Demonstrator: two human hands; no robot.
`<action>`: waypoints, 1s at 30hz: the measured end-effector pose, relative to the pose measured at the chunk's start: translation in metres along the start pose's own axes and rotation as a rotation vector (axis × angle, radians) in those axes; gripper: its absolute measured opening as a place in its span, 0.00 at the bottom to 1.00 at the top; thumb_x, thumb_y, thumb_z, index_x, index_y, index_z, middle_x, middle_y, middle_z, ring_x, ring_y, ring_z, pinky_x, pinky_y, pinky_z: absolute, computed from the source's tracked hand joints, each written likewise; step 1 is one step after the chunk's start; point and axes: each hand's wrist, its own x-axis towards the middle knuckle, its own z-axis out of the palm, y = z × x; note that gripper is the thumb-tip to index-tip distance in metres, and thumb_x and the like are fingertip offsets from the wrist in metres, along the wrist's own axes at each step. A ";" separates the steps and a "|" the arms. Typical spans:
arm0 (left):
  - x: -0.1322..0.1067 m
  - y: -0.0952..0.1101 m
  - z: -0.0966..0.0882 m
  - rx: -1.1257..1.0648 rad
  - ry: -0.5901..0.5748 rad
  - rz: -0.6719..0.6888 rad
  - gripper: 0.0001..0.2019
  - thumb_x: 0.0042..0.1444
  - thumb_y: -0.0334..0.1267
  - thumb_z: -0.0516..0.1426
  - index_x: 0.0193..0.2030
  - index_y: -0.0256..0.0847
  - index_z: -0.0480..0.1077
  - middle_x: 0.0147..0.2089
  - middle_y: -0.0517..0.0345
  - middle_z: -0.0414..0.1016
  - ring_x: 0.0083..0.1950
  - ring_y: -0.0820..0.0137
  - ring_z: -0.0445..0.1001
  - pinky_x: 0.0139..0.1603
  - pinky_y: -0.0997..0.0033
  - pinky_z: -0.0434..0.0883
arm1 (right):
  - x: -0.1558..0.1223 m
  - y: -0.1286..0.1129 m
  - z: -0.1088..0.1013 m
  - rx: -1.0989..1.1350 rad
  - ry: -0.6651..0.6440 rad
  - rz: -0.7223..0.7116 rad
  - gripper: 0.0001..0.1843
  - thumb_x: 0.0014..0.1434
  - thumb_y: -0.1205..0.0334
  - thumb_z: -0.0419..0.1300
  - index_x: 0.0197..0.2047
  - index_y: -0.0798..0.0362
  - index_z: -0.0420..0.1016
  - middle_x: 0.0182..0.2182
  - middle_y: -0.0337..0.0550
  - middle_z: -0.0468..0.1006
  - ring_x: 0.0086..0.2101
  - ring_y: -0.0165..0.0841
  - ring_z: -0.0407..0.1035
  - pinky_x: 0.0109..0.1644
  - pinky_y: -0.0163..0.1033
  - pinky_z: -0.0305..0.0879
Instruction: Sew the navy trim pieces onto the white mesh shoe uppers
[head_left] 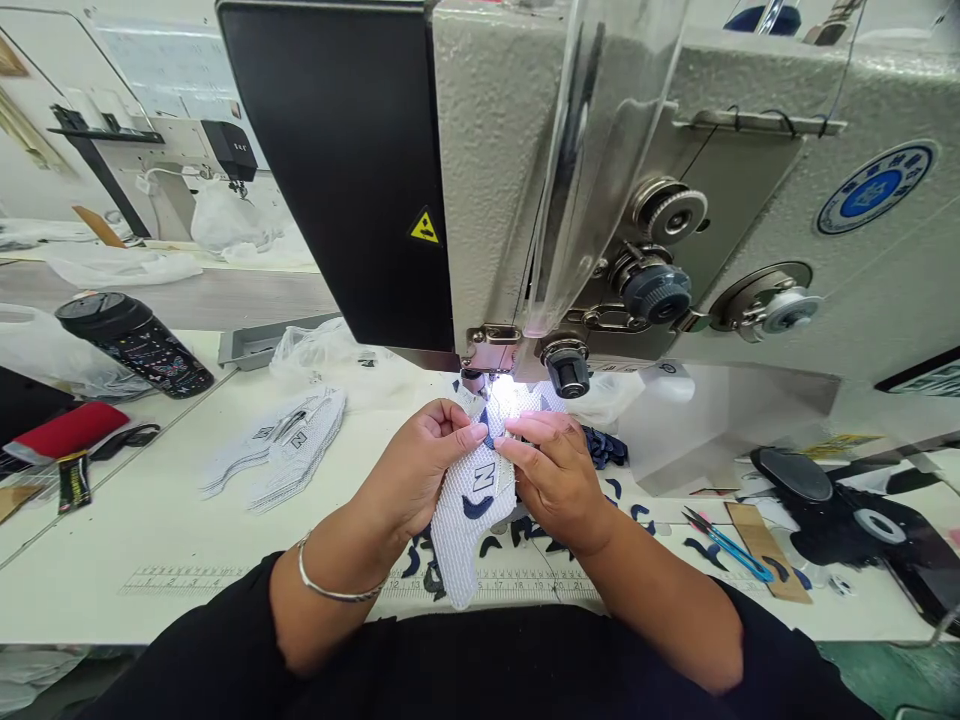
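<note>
A white mesh shoe upper (pixel 459 530) with a dark N patch (pixel 484 478) and a navy curved piece (pixel 478 507) runs under the lit needle area of the sewing machine (pixel 495 150). My left hand (pixel 424 455) pinches its left edge just in front of the needle. From the other side my right hand (pixel 555 475) has its fingers closed on the upper, close to a small navy piece (pixel 489 436) between both hands. The upper's narrow end hangs toward me. The needle tip itself is lost in glare.
To the left lie stacked mesh uppers (pixel 296 450), a black tumbler (pixel 135 342) and a red pouch (pixel 67 430). Navy scraps (pixel 517 530) are scattered in front. Blue-handled snips (pixel 727 545) rest on cardboard (pixel 769 550) at right, near a black device (pixel 847 520).
</note>
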 end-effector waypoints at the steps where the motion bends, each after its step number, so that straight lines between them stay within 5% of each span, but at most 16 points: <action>1: 0.000 0.000 0.000 -0.001 -0.002 -0.003 0.21 0.43 0.39 0.72 0.34 0.42 0.62 0.27 0.67 0.67 0.26 0.75 0.69 0.29 0.73 0.69 | 0.000 0.000 0.000 0.002 0.002 0.003 0.19 0.61 0.75 0.58 0.52 0.47 0.73 0.49 0.45 0.78 0.52 0.40 0.70 0.57 0.51 0.67; 10: 0.015 0.010 0.003 0.165 0.021 0.114 0.17 0.45 0.34 0.69 0.32 0.40 0.63 0.31 0.66 0.65 0.31 0.77 0.66 0.33 0.75 0.67 | 0.007 0.001 0.000 -0.007 0.023 0.037 0.22 0.60 0.78 0.56 0.54 0.48 0.72 0.50 0.47 0.77 0.53 0.40 0.70 0.57 0.52 0.66; 30: 0.018 0.014 0.006 0.240 0.073 0.079 0.16 0.44 0.36 0.68 0.34 0.41 0.66 0.32 0.65 0.67 0.32 0.73 0.69 0.35 0.71 0.67 | 0.010 -0.001 0.001 -0.023 0.038 0.065 0.18 0.62 0.76 0.57 0.52 0.47 0.73 0.48 0.44 0.79 0.50 0.40 0.72 0.55 0.51 0.68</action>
